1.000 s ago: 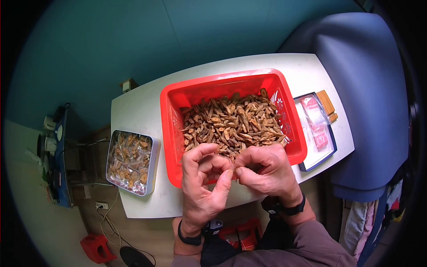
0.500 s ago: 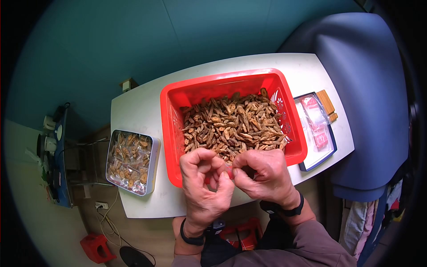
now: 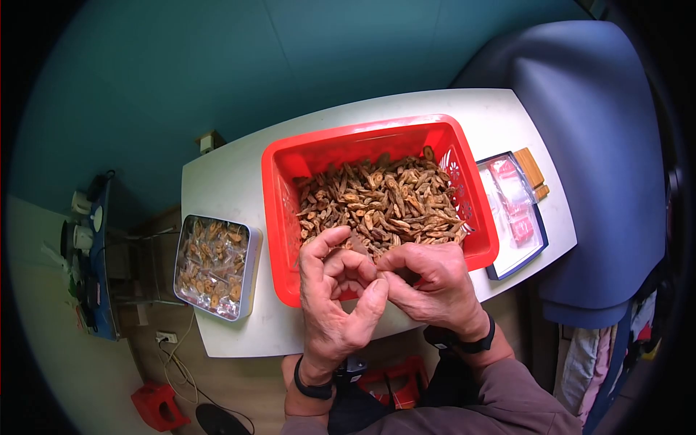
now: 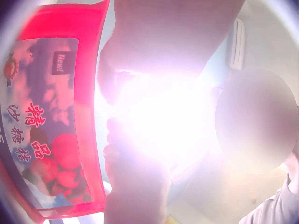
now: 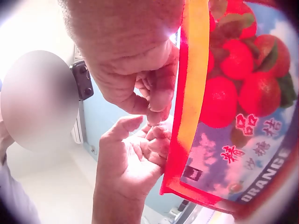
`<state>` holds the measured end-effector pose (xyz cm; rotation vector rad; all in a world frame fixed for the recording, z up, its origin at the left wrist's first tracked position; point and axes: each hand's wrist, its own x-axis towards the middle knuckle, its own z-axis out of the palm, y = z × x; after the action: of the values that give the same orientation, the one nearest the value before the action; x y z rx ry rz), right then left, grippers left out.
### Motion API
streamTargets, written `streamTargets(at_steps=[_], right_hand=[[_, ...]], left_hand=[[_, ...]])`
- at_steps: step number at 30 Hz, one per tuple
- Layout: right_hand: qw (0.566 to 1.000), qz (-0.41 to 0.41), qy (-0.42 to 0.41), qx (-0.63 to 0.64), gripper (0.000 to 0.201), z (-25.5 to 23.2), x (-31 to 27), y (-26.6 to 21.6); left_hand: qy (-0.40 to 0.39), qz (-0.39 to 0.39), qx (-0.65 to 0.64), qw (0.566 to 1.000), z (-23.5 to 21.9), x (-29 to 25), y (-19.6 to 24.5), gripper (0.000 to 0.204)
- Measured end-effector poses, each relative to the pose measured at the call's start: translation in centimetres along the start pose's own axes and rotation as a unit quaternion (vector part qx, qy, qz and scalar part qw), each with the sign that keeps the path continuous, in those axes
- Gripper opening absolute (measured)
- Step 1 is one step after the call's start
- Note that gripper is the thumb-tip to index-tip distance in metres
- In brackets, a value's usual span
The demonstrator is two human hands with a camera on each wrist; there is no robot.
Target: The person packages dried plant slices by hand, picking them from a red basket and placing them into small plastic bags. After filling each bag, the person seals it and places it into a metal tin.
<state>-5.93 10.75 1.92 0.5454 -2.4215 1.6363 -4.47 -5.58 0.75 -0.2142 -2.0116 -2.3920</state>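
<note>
Both hands meet over the near rim of a red plastic basket (image 3: pixel 272 217) heaped with dried brown root pieces (image 3: pixel 384 192). The right hand (image 3: pixel 435 286) pinches the edge of a small clear plastic bag (image 3: pixel 360 245) between thumb and forefinger. Fingers of the left hand (image 3: pixel 333 304) curl at the bag's other side, with the thumb close to the right fingertips. In the right wrist view the fingertips come together beside the basket's printed wall, and most of the bag is hidden. Glare washes out the fingers in the left wrist view.
Left of the basket stands a tin (image 3: pixel 254 275) full of small bags of dried pieces. To its right lies a shallow dark-edged box (image 3: pixel 533 255) with pink-marked clear bags, beside a wooden block (image 3: pixel 531 168). A white table (image 3: pixel 239 337) carries everything.
The hands stay together at the basket's near rim. The left fingers have shifted and spread slightly, and a translucent edge of the bag now shows above them.
</note>
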Motion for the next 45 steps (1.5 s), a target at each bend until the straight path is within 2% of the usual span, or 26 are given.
streamTargets(at_steps=[2, 4, 11, 13, 14, 16, 17, 19, 23, 25, 27, 29, 31, 35, 37, 41, 43, 45], right_hand=[[1.000, -0.011, -0.004, 0.003, 0.007, -0.1, 0.0, 0.0], [0.999, 0.018, -0.015, 0.036, 0.006, -0.1, 0.0, 0.0], [0.999, 0.030, -0.027, 0.035, 0.007, -0.4, 0.0, 0.1], [1.000, -0.002, -0.018, -0.002, 0.008, -0.2, 0.1, 0.3], [1.000, -0.001, -0.018, -0.002, 0.008, -0.1, 0.0, 0.3], [0.998, -0.041, -0.009, -0.040, 0.010, 0.2, 0.0, 0.5], [0.998, -0.040, -0.009, -0.040, 0.010, 0.2, 0.0, 0.5], [0.991, -0.064, 0.016, -0.118, 0.011, 0.2, 0.0, 0.4], [0.992, -0.061, 0.041, -0.098, 0.011, 0.0, 0.1, 0.5], [0.992, -0.063, 0.033, -0.108, 0.011, 0.0, 0.1, 0.4], [0.991, -0.065, 0.024, -0.118, 0.011, 0.0, 0.2, 0.4], [0.997, -0.024, 0.017, -0.070, 0.009, -0.2, 0.2, 0.3], [0.999, -0.007, 0.016, -0.041, 0.008, -0.4, 0.2, 0.4], [0.999, 0.038, 0.001, 0.032, 0.007, -0.6, 0.2, 0.4], [0.998, 0.048, 0.001, 0.036, 0.006, -0.7, 0.2, 0.3], [0.998, 0.055, 0.001, 0.041, 0.004, -0.9, 0.3, -0.1], [0.997, 0.061, -0.003, 0.049, 0.003, -1.0, 0.4, -0.3], [0.996, 0.067, -0.007, 0.057, 0.002, -1.1, 0.4, -0.5]], left_hand=[[-0.004, -0.004, -0.012, 1.000, 0.0, 0.0, 0.1, 0.064], [0.007, -0.050, -0.065, 0.997, 0.1, 0.1, 0.4, 0.061], [0.019, -0.031, -0.036, 0.999, 0.4, 0.0, -0.2, 0.059], [0.032, 0.022, 0.075, 0.996, 0.4, -0.1, -0.7, 0.056], [0.032, 0.021, 0.075, 0.996, 0.3, -0.2, -0.9, 0.056], [0.029, 0.070, 0.152, 0.986, 0.2, -0.5, -1.2, 0.054], [0.029, 0.069, 0.151, 0.986, 0.3, -0.5, -1.0, 0.054], [0.056, 0.053, 0.203, 0.976, 0.3, -0.7, -0.4, 0.054], [0.052, 0.071, 0.176, 0.980, 0.5, -0.6, -0.7, 0.057], [0.042, 0.100, 0.261, 0.959, 0.3, -0.4, -0.6, 0.057], [0.052, 0.107, 0.287, 0.951, 0.1, -0.4, -0.8, 0.053], [0.061, 0.114, 0.311, 0.941, 0.0, -0.3, -0.8, 0.050], [0.050, 0.180, 0.338, 0.922, -0.1, 0.2, -0.7, 0.042], [0.017, 0.215, 0.359, 0.908, -0.2, 0.6, -0.1, 0.042], [0.005, 0.181, 0.346, 0.921, -0.2, 0.4, 0.2, 0.050], [-0.029, 0.181, 0.362, 0.914, -0.4, 0.6, 0.7, 0.062], [-0.038, 0.217, 0.413, 0.884, -0.1, 1.2, 0.4, 0.069], [-0.045, 0.219, 0.430, 0.874, 0.0, 1.3, 0.4, 0.068]])
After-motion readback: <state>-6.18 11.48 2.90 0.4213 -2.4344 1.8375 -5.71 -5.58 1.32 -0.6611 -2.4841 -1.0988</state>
